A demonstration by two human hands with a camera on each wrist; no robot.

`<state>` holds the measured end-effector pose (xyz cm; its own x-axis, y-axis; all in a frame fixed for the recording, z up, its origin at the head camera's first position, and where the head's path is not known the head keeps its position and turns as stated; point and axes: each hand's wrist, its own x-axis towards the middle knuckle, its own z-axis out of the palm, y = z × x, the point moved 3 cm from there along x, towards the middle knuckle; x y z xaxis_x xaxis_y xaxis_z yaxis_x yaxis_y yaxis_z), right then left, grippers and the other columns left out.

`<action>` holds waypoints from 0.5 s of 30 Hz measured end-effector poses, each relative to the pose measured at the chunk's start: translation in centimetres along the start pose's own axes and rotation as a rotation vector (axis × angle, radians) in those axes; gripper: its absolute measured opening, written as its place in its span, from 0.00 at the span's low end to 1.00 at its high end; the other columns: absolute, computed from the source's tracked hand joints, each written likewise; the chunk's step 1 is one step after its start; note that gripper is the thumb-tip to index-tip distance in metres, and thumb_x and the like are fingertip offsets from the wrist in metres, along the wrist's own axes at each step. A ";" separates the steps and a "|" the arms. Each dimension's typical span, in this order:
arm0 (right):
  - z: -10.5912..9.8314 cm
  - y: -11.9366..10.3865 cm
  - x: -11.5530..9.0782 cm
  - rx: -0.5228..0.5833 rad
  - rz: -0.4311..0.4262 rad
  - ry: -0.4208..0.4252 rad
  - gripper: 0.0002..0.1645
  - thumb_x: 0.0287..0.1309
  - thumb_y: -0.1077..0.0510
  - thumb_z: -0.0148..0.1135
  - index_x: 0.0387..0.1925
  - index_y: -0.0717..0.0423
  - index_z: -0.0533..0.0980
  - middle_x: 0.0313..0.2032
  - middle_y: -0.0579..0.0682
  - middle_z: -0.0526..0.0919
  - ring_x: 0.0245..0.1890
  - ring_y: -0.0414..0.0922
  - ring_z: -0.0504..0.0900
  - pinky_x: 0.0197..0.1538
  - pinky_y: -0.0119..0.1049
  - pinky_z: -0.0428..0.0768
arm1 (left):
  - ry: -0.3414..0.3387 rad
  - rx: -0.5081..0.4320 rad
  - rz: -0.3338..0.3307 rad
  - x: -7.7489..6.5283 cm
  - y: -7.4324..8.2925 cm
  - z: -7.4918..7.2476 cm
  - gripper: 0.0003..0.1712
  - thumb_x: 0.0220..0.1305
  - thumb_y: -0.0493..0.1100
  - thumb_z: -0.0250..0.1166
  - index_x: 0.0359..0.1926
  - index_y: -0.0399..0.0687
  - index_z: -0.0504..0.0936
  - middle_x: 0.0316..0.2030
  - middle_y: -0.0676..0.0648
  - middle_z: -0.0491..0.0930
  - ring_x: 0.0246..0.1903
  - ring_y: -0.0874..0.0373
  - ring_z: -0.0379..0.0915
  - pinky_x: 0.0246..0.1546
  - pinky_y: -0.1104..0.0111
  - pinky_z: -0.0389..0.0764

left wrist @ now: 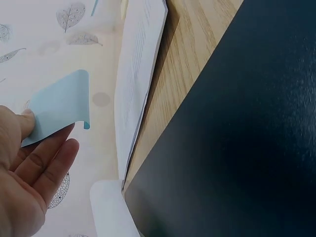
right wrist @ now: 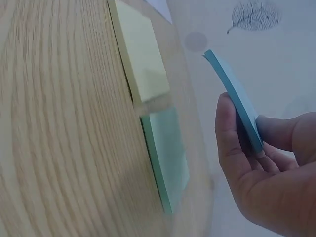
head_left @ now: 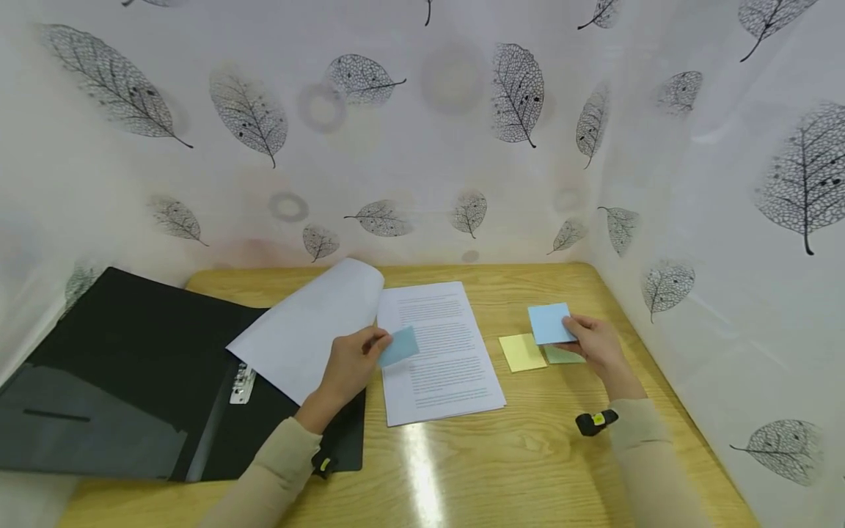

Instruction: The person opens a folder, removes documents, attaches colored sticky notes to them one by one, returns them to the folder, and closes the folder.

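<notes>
My left hand (head_left: 351,364) pinches a single blue sticky note (head_left: 400,347) by one edge, above the left part of the printed sheets (head_left: 445,352). In the left wrist view the note (left wrist: 61,106) has a curled far edge. My right hand (head_left: 597,343) holds a blue sticky note pad (head_left: 549,323) between thumb and fingers, raised over the table. Below it lie a yellow pad (head_left: 523,353) and a green pad (head_left: 563,355), partly covered by the hand in the head view. The right wrist view shows the green pad (right wrist: 168,160) and yellow pad (right wrist: 140,52) end to end.
A black folder (head_left: 132,367) lies spread at the left, with a metal clip (head_left: 242,383) inside. White sheets (head_left: 323,323) are turned over onto it, curling up at the far edge. A leaf-print curtain (head_left: 422,147) surrounds the wooden table (head_left: 528,455).
</notes>
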<state>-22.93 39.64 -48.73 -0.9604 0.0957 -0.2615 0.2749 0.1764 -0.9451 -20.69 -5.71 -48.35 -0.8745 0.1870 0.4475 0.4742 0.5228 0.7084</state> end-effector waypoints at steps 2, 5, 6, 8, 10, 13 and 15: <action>-1.5 0.5 0.1 0.004 0.016 0.037 0.40 0.83 0.53 0.48 0.78 0.78 0.50 0.75 0.80 0.54 0.38 0.28 0.82 0.48 0.29 0.88 | -0.002 -0.005 -0.001 0.0 0.0 0.0 0.05 0.71 0.40 0.71 0.40 0.41 0.89 0.28 0.46 0.89 0.20 0.66 0.69 0.23 0.75 0.72; -3.5 1.3 0.1 0.022 0.054 0.094 0.40 0.82 0.54 0.49 0.78 0.79 0.50 0.75 0.80 0.52 0.34 0.27 0.83 0.48 0.30 0.89 | 0.001 -0.014 0.001 0.0 -0.1 0.1 0.05 0.71 0.40 0.70 0.40 0.42 0.89 0.27 0.48 0.88 0.20 0.67 0.69 0.23 0.75 0.72; -4.1 1.5 0.1 0.034 0.065 0.105 0.40 0.82 0.55 0.48 0.78 0.79 0.49 0.76 0.81 0.50 0.34 0.27 0.83 0.49 0.31 0.89 | 0.002 -0.015 0.003 0.0 -0.1 0.1 0.06 0.72 0.40 0.70 0.40 0.42 0.89 0.26 0.48 0.88 0.19 0.67 0.69 0.23 0.75 0.72; -5.2 2.0 -0.1 0.044 0.097 0.129 0.40 0.82 0.55 0.49 0.79 0.77 0.48 0.78 0.79 0.47 0.34 0.26 0.81 0.50 0.31 0.88 | 0.004 -0.016 0.006 0.0 -0.1 0.0 0.06 0.72 0.40 0.70 0.40 0.42 0.89 0.26 0.48 0.88 0.20 0.67 0.69 0.23 0.74 0.73; -6.0 2.5 -0.2 0.051 0.124 0.146 0.40 0.82 0.56 0.48 0.79 0.76 0.47 0.79 0.77 0.44 0.34 0.25 0.79 0.51 0.31 0.88 | 0.006 -0.016 0.010 0.0 -0.1 0.0 0.06 0.72 0.41 0.70 0.40 0.43 0.89 0.27 0.48 0.88 0.20 0.67 0.69 0.23 0.74 0.73; -7.1 3.3 -0.2 0.071 0.152 0.193 0.39 0.81 0.58 0.48 0.79 0.74 0.48 0.80 0.73 0.44 0.34 0.24 0.76 0.50 0.31 0.88 | 0.005 -0.015 0.010 -0.1 -0.1 0.0 0.06 0.72 0.40 0.70 0.40 0.42 0.89 0.27 0.48 0.88 0.20 0.67 0.69 0.23 0.74 0.73; -7.5 3.7 -0.3 0.077 0.159 0.209 0.38 0.81 0.59 0.48 0.79 0.75 0.48 0.80 0.73 0.44 0.33 0.24 0.77 0.48 0.30 0.89 | 0.004 -0.018 0.009 -0.1 0.0 -0.1 0.06 0.72 0.40 0.70 0.40 0.42 0.89 0.27 0.48 0.88 0.20 0.67 0.69 0.23 0.74 0.73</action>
<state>-21.33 47.65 -50.66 -0.8733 0.3181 -0.3689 0.4093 0.0685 -0.9098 -20.57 -5.83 -48.40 -0.8699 0.1887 0.4557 0.4837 0.5065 0.7138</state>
